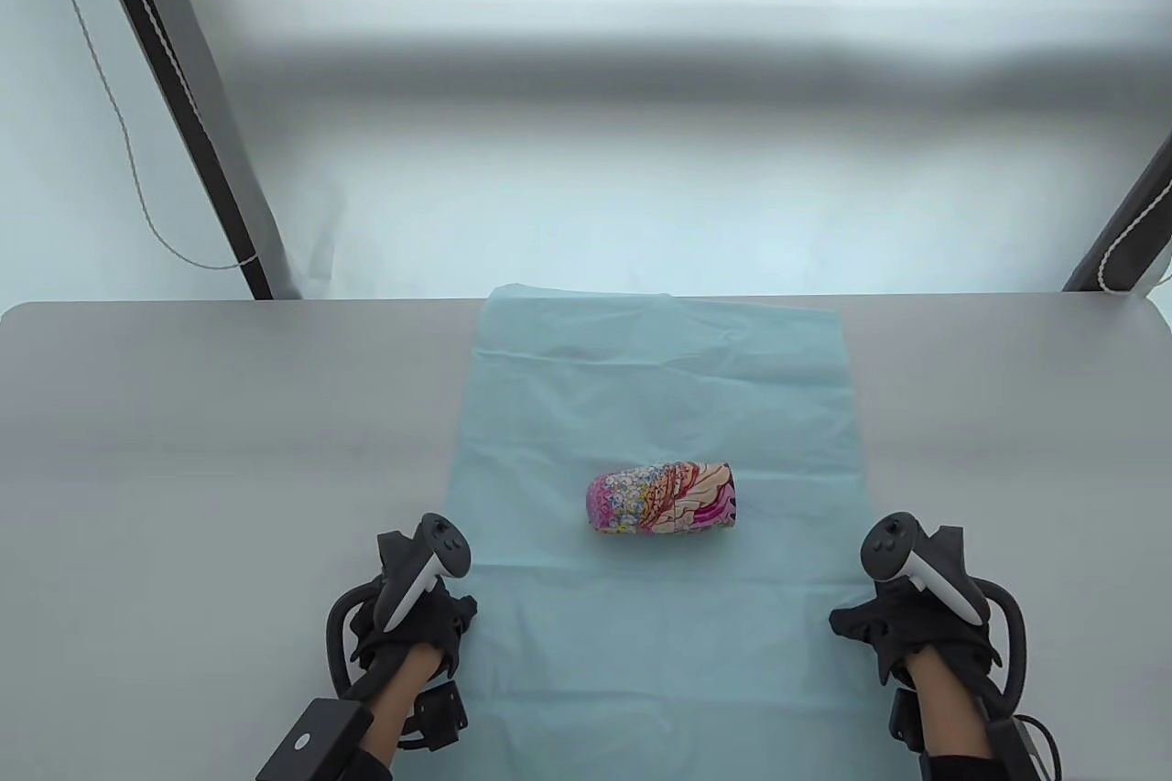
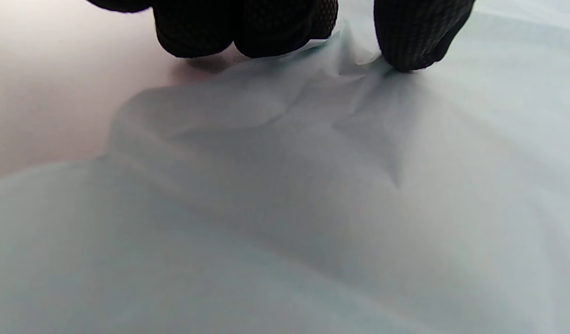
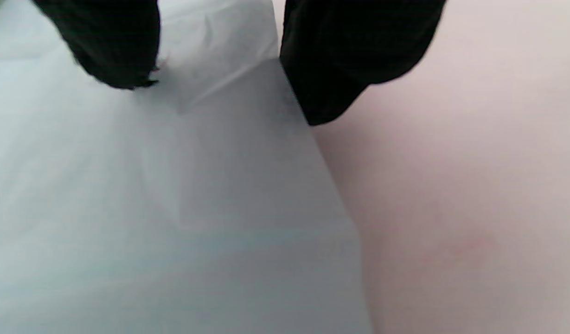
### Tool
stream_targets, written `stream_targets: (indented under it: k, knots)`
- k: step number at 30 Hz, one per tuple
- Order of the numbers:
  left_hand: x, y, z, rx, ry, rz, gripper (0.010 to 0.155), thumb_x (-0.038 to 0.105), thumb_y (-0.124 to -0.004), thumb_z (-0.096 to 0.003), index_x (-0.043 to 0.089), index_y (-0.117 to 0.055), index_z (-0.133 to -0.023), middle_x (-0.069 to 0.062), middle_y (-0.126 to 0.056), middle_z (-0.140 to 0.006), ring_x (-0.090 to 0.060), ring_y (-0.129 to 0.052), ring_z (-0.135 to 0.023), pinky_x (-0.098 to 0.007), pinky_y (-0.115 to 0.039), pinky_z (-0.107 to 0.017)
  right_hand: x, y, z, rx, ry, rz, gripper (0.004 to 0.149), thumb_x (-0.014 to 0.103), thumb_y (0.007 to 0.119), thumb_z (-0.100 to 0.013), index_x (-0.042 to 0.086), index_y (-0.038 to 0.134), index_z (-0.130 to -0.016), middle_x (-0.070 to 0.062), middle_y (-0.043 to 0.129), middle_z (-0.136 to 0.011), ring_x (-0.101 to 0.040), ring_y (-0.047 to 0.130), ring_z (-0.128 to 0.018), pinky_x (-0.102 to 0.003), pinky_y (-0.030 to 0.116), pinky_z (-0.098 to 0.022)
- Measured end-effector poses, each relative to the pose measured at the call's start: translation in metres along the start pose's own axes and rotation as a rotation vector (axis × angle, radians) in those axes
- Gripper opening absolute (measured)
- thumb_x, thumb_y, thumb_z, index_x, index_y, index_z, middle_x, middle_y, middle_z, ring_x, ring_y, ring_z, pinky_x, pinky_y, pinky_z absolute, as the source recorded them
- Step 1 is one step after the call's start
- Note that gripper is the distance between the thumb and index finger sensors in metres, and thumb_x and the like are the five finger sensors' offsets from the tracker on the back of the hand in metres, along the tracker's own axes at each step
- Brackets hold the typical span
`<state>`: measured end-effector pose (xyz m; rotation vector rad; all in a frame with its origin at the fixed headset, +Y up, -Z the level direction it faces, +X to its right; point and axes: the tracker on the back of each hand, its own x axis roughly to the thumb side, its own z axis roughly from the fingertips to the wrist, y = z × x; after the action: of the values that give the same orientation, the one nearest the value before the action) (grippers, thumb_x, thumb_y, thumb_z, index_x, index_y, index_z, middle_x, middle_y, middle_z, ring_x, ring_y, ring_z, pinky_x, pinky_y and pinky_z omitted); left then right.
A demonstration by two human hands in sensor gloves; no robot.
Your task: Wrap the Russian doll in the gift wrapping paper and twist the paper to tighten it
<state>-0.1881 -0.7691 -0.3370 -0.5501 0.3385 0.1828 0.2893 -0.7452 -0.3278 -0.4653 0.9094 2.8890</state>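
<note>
The Russian doll (image 1: 661,499), painted in pink and yellow florals, lies on its side in the middle of a pale blue sheet of wrapping paper (image 1: 659,378) spread flat on the table. My left hand (image 1: 439,621) sits at the sheet's near left edge; in the left wrist view its fingers (image 2: 247,32) and thumb pinch a puckered bit of paper (image 2: 285,153). My right hand (image 1: 865,625) is at the near right edge, where the paper's border (image 3: 220,51) stands lifted between the thumb and fingers (image 3: 349,60). Both hands are a little nearer to me than the doll and well apart from it.
The grey table (image 1: 183,451) shows bare on both sides of the sheet. Behind its far edge, a black frame pole (image 1: 183,103) with a white cord (image 1: 119,122) leans at the left, and another pole (image 1: 1131,222) at the right.
</note>
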Motion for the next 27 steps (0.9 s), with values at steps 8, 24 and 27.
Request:
stream_targets:
  k: [8,24,27]
  knots:
    - [0.002,-0.003,0.0,-0.045,-0.072,0.152,0.044,0.034,-0.084,-0.0578,0.008,-0.073,-0.091,-0.003,-0.092,-0.06,-0.035,-0.085,-0.067,-0.061,-0.068,-0.054,0.001,0.0,-0.001,-0.041,-0.099,-0.029,0.083,0.035,0.087,-0.062,0.035,0.026,-0.118,-0.01,0.091,-0.092,-0.019,0.1,-0.053,-0.035,0.086,-0.043]
    - [-0.021,0.006,0.002,-0.048,-0.298,0.483,0.037,0.037,-0.084,-0.0554,0.022,-0.073,-0.087,-0.007,-0.1,-0.081,-0.035,-0.095,-0.075,-0.059,-0.076,-0.052,-0.029,0.004,-0.015,-0.04,-0.325,-0.348,0.037,0.026,0.084,-0.062,0.034,0.081,-0.098,-0.008,0.09,-0.091,-0.018,0.099,-0.057,-0.035,0.085,-0.047]
    - [-0.024,0.006,0.002,-0.032,-0.321,0.532,0.044,0.033,-0.083,-0.0562,0.019,-0.063,-0.093,-0.003,-0.099,-0.075,-0.031,-0.096,-0.069,-0.057,-0.076,-0.051,-0.031,0.006,-0.018,-0.006,-0.328,-0.37,0.034,0.025,0.082,-0.063,0.029,0.083,-0.097,-0.008,0.089,-0.092,-0.019,0.098,-0.06,-0.035,0.084,-0.048]
